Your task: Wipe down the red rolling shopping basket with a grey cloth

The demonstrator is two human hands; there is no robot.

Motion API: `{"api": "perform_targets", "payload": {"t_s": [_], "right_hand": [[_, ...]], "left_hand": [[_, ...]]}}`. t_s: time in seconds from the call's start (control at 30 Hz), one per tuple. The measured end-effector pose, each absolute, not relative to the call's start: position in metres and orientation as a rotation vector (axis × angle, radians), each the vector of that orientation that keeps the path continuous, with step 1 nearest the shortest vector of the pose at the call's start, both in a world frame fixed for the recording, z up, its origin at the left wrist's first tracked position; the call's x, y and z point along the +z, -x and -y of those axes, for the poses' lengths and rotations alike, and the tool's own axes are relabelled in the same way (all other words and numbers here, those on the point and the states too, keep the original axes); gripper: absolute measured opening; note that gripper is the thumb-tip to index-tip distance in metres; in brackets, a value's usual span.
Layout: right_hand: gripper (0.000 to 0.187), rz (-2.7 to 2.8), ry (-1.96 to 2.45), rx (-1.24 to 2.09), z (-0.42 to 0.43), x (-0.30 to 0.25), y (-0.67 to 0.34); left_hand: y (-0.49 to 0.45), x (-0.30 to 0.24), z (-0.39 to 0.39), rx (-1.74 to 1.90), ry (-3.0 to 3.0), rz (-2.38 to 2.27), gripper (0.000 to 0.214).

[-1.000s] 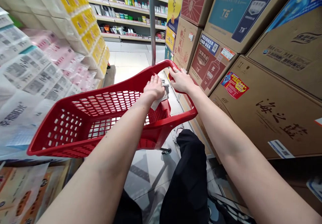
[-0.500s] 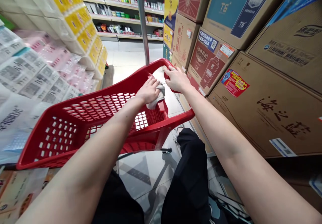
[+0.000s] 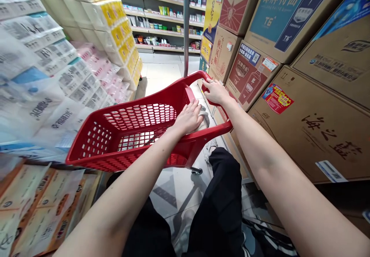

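A red plastic shopping cart [image 3: 162, 92] with a perforated basket stands tilted across the aisle in front of me. My left hand [image 3: 188, 117] lies over a pale grey cloth [image 3: 205, 119], pressing it on the panel at the basket's handle end. Part of the cloth bulges out beyond the fingers; the rest is hidden under the palm. My right hand [image 3: 214, 91] is wrapped round the cart's red handle [image 3: 199, 74] at its far right corner. A grey metal pole [image 3: 186, 37] rises beside that corner. Nothing shows inside the basket.
Stacked cardboard cartons [image 3: 326, 126] line the right side closely. White tissue packs [image 3: 54, 99] and yellow-ended packs [image 3: 123, 33] pile up on the left. Orange-and-cream packages [image 3: 43, 207] lie at lower left. Stocked shelves [image 3: 170, 24] stand at the back. A caster [image 3: 197, 171] shows below.
The cart and both hands appear farther right as the view has shifted. My left hand has slid with the cloth along the panel toward the near rim. My right hand still grips the handle.
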State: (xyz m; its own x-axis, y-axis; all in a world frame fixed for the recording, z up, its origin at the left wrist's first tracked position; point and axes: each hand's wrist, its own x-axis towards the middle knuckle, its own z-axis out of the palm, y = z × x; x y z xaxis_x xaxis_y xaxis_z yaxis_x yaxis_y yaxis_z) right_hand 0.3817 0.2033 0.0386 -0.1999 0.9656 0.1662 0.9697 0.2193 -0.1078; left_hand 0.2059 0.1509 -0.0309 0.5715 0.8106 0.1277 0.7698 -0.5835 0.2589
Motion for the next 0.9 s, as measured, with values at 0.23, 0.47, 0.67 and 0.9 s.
{"api": "perform_targets", "payload": {"t_s": [0.23,0.47,0.67,0.9], "right_hand": [[0.066,2.296,1.883,-0.042,-0.204,0.039,-0.381],[0.066,2.31,1.91,-0.004,-0.204,0.042,-0.377],[0.065,2.306,1.918,0.009,-0.211,0.04,-0.369],[0.062,2.255,1.901,0.023,-0.212,0.038,-0.367]], "left_hand": [[-0.224,-0.023,-0.215,0.203,-2.403,-1.639,0.068],[-0.235,-0.016,-0.271,0.204,-2.326,-1.918,0.069],[-0.24,-0.019,-0.289,0.298,-2.274,-1.974,0.073],[-0.228,-0.02,-0.262,0.18,-2.337,-1.755,0.075]]}}
